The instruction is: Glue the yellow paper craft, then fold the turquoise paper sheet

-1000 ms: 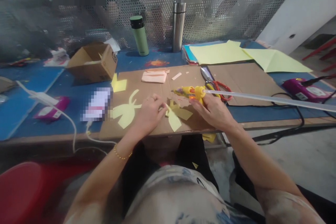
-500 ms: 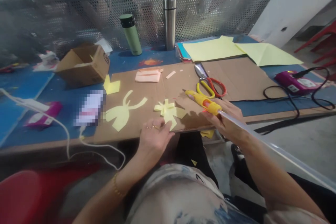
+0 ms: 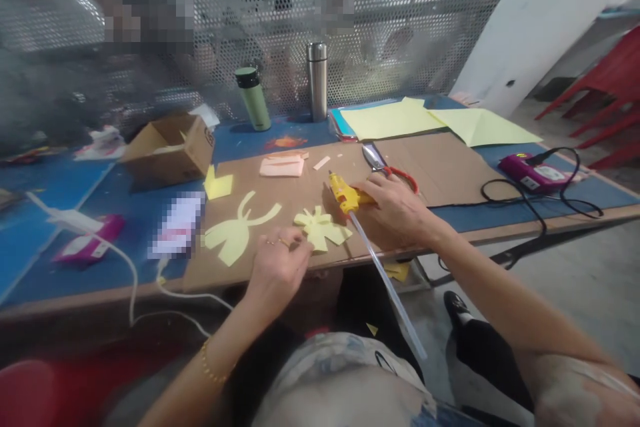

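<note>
A yellow paper bow with layered loops and tails lies near the front edge of the cardboard sheet. My left hand is closed at its lower left side, fingertips pinching the edge of the paper. In my right hand is a yellow hot glue gun, gripped by the handle, its nozzle pointing away to the upper left above the cardboard. A long clear glue stick sticks out of its back. Left of the bow lies a flat yellow paper cutout with two curved strips.
Scissors lie just beyond my right hand. Pink paper pieces, a folded yellow scrap and a phone surround the work. Farther back stand a cardboard box, a green bottle and a steel flask.
My right hand has brought the glue gun left and turned it, so the glue stick now points down toward my lap. My left hand stays at the bow. The camera view has tilted up.
</note>
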{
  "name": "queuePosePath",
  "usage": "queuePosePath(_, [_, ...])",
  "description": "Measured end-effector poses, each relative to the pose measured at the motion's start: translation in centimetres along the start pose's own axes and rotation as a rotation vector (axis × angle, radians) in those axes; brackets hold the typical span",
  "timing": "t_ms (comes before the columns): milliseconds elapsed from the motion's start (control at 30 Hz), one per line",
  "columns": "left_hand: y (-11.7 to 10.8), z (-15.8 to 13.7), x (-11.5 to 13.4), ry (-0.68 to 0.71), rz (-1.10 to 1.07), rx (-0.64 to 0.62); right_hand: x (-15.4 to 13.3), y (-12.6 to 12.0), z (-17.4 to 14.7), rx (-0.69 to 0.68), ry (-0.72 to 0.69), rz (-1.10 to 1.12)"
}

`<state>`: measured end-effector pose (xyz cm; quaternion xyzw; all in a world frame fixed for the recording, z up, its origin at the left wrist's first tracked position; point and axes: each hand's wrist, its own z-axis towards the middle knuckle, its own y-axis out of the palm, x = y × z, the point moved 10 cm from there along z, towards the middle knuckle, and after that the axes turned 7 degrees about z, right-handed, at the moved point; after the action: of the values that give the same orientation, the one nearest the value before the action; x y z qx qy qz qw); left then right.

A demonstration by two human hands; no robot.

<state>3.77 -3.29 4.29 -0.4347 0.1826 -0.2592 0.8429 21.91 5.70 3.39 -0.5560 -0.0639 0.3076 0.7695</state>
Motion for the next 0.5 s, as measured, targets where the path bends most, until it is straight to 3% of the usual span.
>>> queuePosePath(233, [-1.6,-1.6,-3.2,-0.028,0.072,0.019,0.1,1.8,0.6,-0.057,-0.02,-0.004])
queuePosePath(400, [-1.9,-2.2,-2.9,0.021,0.052,0.032,-0.3,2.0,0.2,-0.131,-0.053,-0.079])
queuePosePath(500, [-1.6,-2.2,-2.4,0.034,0.026,0.02,-1.6,0.8,0.2,-0.112,-0.066,-0.138])
